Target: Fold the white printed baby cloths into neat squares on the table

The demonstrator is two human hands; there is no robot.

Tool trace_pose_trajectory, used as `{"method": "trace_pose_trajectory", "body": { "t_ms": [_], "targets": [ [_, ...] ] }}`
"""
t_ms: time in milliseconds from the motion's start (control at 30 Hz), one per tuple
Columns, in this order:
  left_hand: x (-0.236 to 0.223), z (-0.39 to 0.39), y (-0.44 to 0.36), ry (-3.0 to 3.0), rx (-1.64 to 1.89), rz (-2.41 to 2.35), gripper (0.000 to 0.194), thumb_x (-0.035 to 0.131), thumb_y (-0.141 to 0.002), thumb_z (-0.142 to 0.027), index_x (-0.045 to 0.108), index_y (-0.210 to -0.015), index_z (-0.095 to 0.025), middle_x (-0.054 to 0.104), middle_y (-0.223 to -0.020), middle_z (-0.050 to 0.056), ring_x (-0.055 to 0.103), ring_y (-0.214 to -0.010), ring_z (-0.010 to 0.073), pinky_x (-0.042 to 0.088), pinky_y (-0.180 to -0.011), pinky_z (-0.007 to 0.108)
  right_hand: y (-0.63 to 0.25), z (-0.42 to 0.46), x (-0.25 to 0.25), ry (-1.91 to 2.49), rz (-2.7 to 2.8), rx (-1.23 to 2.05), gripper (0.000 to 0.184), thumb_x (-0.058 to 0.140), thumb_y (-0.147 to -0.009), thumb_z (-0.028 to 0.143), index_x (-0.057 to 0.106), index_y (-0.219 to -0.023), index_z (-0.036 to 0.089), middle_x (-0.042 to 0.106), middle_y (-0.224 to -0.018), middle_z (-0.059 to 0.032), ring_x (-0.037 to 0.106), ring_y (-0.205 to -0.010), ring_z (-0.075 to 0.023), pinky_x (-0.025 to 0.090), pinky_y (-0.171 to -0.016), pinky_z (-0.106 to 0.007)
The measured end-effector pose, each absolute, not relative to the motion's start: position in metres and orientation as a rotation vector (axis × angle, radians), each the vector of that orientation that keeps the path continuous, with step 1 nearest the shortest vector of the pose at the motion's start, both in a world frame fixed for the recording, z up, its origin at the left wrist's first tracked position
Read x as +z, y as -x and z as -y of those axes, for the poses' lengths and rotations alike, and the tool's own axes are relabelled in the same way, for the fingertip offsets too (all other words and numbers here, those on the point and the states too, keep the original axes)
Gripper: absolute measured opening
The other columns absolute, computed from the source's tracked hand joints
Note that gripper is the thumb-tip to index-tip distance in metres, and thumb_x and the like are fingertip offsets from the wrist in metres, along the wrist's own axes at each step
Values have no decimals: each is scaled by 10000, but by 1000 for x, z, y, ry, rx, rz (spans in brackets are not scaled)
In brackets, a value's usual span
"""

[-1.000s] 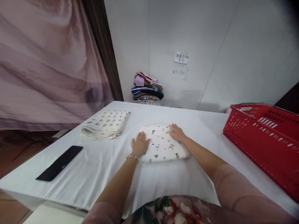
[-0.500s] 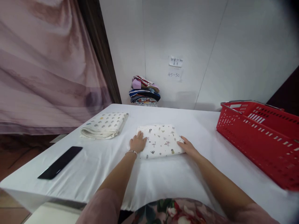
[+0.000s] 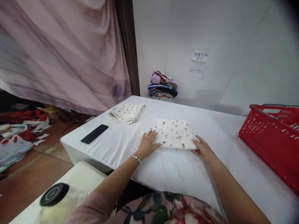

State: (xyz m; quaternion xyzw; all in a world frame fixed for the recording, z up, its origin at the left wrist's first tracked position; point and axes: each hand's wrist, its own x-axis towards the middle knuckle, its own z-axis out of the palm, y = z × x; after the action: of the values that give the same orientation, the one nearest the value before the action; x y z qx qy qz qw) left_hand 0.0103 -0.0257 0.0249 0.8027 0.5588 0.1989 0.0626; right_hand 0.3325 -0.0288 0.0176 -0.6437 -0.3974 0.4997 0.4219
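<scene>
A folded white cloth [image 3: 174,133] printed with small plants and animals lies flat on the white-covered table [image 3: 177,174]. My left hand [image 3: 147,143] is at its near left corner, palm down with fingers spread, holding nothing. At the right edge of the cloth is my right hand [image 3: 202,147], its thumb on top and its other fingers partly hidden under the edge, pinching it. Farther left lies a second folded cloth [image 3: 128,112], cream with grey spots, apart from both hands.
A black phone [image 3: 94,134] lies near the table's left edge. On the right stands a red plastic basket [image 3: 268,143]. A stack of folded fabrics [image 3: 163,87] is by the wall. At lower left, a black-lidded container [image 3: 54,194] sits on a white surface.
The view has swung left and down, bringing the black-lidded container and floor items into sight. My left hand has slid off the cloth's top toward its near left corner.
</scene>
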Motion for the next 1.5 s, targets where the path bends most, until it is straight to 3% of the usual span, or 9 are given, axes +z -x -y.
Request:
{"method": "trace_pose_trajectory", "body": {
  "t_ms": [300,467,667,733,833,967,1133,1333,1500],
  "targets": [
    [10,29,-10,-2713,666,-1687,561,464,-748,-57,451,-1293,-187,484,-1341,82,329,-1301,245,160,-1100,488,-333,28,15,1583,1052,1211,747,676,-724,313,337,-1384,223,592,-713,-4,527,-445,-118,403,-365,-223],
    [10,38,-22,-2785,703,-1614,481,406,-789,-28,505,-1229,-197,585,-1202,78,453,-1183,219,203,-1086,469,-350,31,22,1608,1044,1163,712,675,-705,282,389,-1355,227,567,-649,17,488,-414,-104,361,-360,-215],
    [6,60,-28,-2707,720,-1527,514,413,-777,-26,481,-1253,-208,543,-1266,69,424,-1214,227,281,-1054,460,-365,37,25,1771,1180,1222,660,653,-703,328,443,-1317,202,622,-693,-27,518,-431,-130,398,-416,-251],
    [5,62,-25,-2640,727,-1472,565,427,-738,-13,469,-1268,-202,517,-1300,69,389,-1252,230,314,-1047,445,-367,36,24,1894,1327,1126,681,621,-716,366,415,-1343,199,643,-761,-50,571,-505,-166,441,-477,-285],
    [2,63,-19,-2485,824,-1322,646,463,-671,-16,449,-1294,-187,451,-1366,75,304,-1319,221,304,-1077,424,-369,31,22,2114,1609,704,692,570,-729,403,402,-1361,178,645,-977,-113,631,-834,-271,491,-705,-380],
    [2,60,-10,-2046,1082,-1294,645,470,-622,-19,502,-1243,-191,406,-1401,74,339,-1303,212,319,-1075,392,-358,30,20,1967,1861,340,606,461,-791,410,422,-1344,167,481,-1326,-127,451,-1207,-289,379,-975,-420],
    [11,34,-7,-1161,1186,-1490,337,461,-726,-93,613,-1021,-152,648,-1014,79,613,-870,155,502,-734,263,-301,33,26,1590,2069,484,479,406,-844,401,517,-1259,189,478,-1345,-79,443,-1228,-230,369,-1016,-388],
    [14,0,-14,-956,1119,-1440,150,503,-731,-111,640,-793,-118,599,-608,19,518,-516,94,410,-486,199,-210,16,42,1215,2329,495,403,413,-835,240,574,-1201,194,510,-1317,-76,440,-1234,-223,349,-1041,-393],
    [6,-15,-15,-954,1142,-1440,136,526,-742,-134,652,-789,-120,579,-555,1,504,-495,85,402,-485,189,-164,4,29,1132,2456,413,423,403,-842,189,527,-1246,163,498,-1326,-103,423,-1245,-219,330,-1041,-415]
  ]
}}
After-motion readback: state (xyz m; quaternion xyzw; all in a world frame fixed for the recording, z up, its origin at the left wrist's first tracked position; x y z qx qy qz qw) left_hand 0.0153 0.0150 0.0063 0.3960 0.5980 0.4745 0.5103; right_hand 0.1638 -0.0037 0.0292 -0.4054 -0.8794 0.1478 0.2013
